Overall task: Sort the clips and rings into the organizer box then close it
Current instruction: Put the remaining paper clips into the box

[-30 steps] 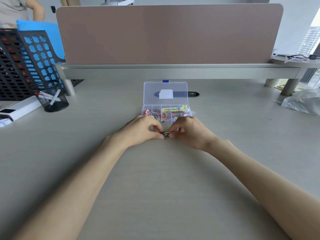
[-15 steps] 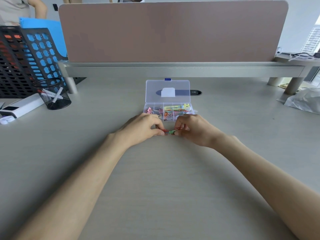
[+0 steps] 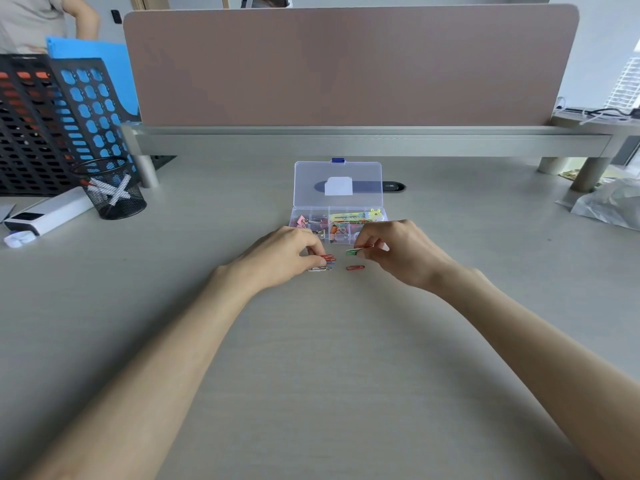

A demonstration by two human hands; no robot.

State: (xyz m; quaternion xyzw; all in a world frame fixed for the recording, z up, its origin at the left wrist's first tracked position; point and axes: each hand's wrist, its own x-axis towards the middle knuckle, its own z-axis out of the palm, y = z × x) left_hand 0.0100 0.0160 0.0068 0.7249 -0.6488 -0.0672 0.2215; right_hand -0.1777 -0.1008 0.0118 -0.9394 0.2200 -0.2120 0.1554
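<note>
Soft, even daylight, perhaps from the right-hand window; wide-angle bowing at the edges.

On the pale grey desk [image 3: 311, 375], a clear plastic organizer box [image 3: 294, 221] sits centre, its lid upright behind it. Just before the box, the left hand [image 3: 284, 256] and right hand [image 3: 403, 252] are side by side. Coloured wire paper clips [image 3: 355, 268] are in their fingertips and on the desk between them. A black mesh pen cup [image 3: 112, 192] stands far left. A dusty-pink divider panel [image 3: 346, 64] is behind everything.

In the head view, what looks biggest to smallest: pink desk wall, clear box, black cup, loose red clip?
1. pink desk wall
2. clear box, lid up
3. black cup, not far behind
4. loose red clip, tiniest
</note>
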